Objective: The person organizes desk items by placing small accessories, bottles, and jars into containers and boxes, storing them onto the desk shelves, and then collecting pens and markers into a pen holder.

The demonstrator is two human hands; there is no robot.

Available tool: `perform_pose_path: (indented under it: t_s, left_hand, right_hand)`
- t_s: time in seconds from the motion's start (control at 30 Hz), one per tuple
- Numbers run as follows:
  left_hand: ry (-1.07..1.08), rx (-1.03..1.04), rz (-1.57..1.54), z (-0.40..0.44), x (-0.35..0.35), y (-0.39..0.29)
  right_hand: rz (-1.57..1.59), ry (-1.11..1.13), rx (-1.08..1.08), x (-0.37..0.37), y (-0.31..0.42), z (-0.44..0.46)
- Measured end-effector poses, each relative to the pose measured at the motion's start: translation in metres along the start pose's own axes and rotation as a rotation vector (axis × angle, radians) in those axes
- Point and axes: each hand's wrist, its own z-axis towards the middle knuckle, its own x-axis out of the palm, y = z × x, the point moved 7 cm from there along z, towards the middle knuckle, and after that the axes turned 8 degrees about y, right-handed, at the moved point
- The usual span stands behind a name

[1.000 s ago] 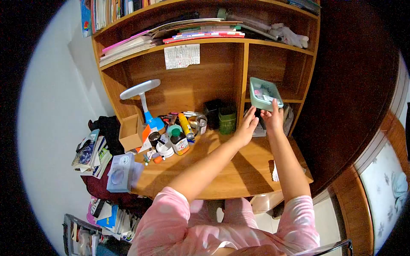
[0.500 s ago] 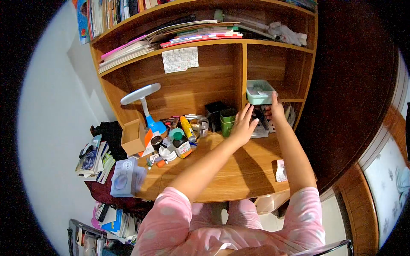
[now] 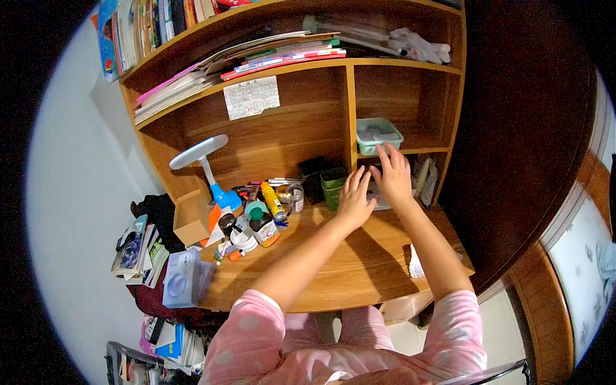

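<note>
Wooden hutch (image 3: 289,119), with papers and folders stacked on its upper shelf, rises at the back of the wooden desktop (image 3: 324,276). White desk lamp (image 3: 208,172) with blue base stands on the left part of the desktop, an open-topped cardboard box (image 3: 192,218) just beside it. Pale green plastic container (image 3: 368,149) sits upright on the small right-hand shelf, against the divider; contents too indistinct to identify. Right hand (image 3: 394,176): fingers spread, holding nothing, tips at the container's front; contact cannot be told. Left hand (image 3: 356,202): lower, fingers slightly parted, nothing gripped, near the green holder (image 3: 332,191). Dark bottle (image 3: 264,231) with green cap stands left of the holder, near the yellow canister (image 3: 272,200).
</note>
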Motion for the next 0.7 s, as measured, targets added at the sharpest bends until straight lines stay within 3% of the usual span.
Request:
perform_pose_path:
  t_s: [0.3, 0.4, 0.53, 0.7]
  left_hand:
    - [0.084, -0.102, 0.023, 0.009, 0.013, 0.015]
    - [0.024, -0.051, -0.005, 0.012, 0.015, 0.024]
    - [-0.008, -0.031, -0.065, 0.018, 0.012, 0.027]
    - [0.005, -0.033, -0.089, 0.007, -0.008, 0.023]
  right_hand:
    - [0.015, 0.098, 0.084, 0.044, -0.022, 0.026]
    - [-0.030, 0.091, 0.048, 0.051, -0.023, 0.033]
    - [-0.054, 0.230, 0.153, 0.055, -0.023, 0.035]
    - [0.057, 0.111, -0.022, 0.016, 0.008, 0.027]
